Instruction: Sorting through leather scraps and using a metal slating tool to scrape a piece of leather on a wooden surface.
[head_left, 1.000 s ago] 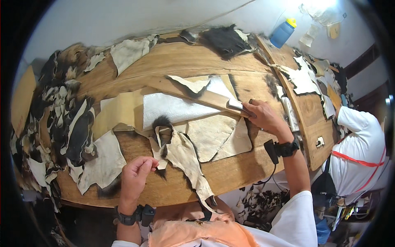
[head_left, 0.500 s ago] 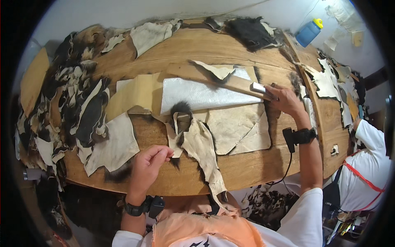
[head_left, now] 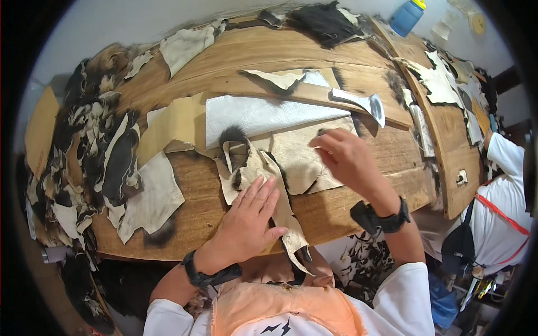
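Observation:
My left hand (head_left: 246,224) lies flat, fingers spread, on a pale strip of fur hide (head_left: 266,171) whose lower end hangs past the table's near edge. At the strip's top, dark fur curls up. My right hand (head_left: 350,159) is over a larger pale hide piece (head_left: 294,151), its fingers bent together; whether anything is between them is hidden. Beyond it, a metal tool with a flared blade (head_left: 361,102) rests on a wooden board (head_left: 319,94). The board lies partly over a silvery sheet (head_left: 252,117).
Black-and-white hide scraps (head_left: 95,117) heap up on the left. A pale hide piece (head_left: 154,193) lies beside them. Black fur (head_left: 325,25) and a blue bottle (head_left: 407,19) stand at the back. A raised wooden ledge (head_left: 414,95) crosses the right side, where another person (head_left: 499,190) is.
My right hand has let go of the flared metal tool and come nearer, over the pale hide. My left hand has moved right and flattened onto the strip. The view has shifted slightly.

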Action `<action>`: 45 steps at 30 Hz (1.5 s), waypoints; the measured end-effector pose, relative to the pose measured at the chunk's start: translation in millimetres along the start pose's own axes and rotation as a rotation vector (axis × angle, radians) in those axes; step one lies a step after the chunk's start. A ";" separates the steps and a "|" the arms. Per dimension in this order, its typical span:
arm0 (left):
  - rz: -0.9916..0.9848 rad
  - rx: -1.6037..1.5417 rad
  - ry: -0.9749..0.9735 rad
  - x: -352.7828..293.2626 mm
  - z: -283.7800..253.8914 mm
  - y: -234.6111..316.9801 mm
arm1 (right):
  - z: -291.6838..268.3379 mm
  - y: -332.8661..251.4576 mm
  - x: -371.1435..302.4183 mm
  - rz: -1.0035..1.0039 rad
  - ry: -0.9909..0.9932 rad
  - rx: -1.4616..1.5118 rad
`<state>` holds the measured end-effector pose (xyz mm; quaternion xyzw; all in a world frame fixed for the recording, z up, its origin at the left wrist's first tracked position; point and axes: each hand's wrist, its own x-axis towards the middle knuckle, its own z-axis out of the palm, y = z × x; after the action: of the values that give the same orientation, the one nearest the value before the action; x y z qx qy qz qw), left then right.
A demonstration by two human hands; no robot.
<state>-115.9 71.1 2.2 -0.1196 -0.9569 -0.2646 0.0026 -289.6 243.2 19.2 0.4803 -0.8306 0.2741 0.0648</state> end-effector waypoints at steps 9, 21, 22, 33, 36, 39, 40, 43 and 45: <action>-0.011 0.064 -0.118 5.3 14.2 -10.0 | 43.9 -20.2 21.0 0.072 -0.077 0.194; 0.002 0.002 -0.138 4.7 15.7 -18.3 | 74.6 -22.8 30.4 0.099 -0.108 0.128; 0.002 0.003 -0.139 4.6 16.5 -18.4 | 75.8 -21.7 30.0 0.101 -0.109 0.126; -0.005 -0.046 -0.143 5.6 15.4 -12.9 | 86.6 -23.3 22.7 0.057 0.080 -0.013; 0.019 -0.023 -0.143 8.3 15.2 -14.2 | 87.4 -16.9 21.7 0.125 0.017 0.039; 0.015 -0.002 -0.147 6.7 11.3 -20.2 | 73.6 -14.3 21.6 0.139 0.089 0.235; -0.007 0.004 -0.150 4.0 8.2 -20.3 | 65.9 -17.4 19.6 0.122 0.029 0.193; 0.005 -0.028 -0.094 2.3 12.4 -21.0 | 57.0 -18.1 5.2 0.092 -0.145 0.123; 0.031 -0.035 -0.081 6.9 19.3 -18.6 | 51.8 -13.9 -0.1 0.134 -0.189 0.099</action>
<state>-125.7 67.0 -23.3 -0.1449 -0.9495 -0.2763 -0.0341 -269.9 211.1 -19.0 0.4498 -0.8488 0.2721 -0.0560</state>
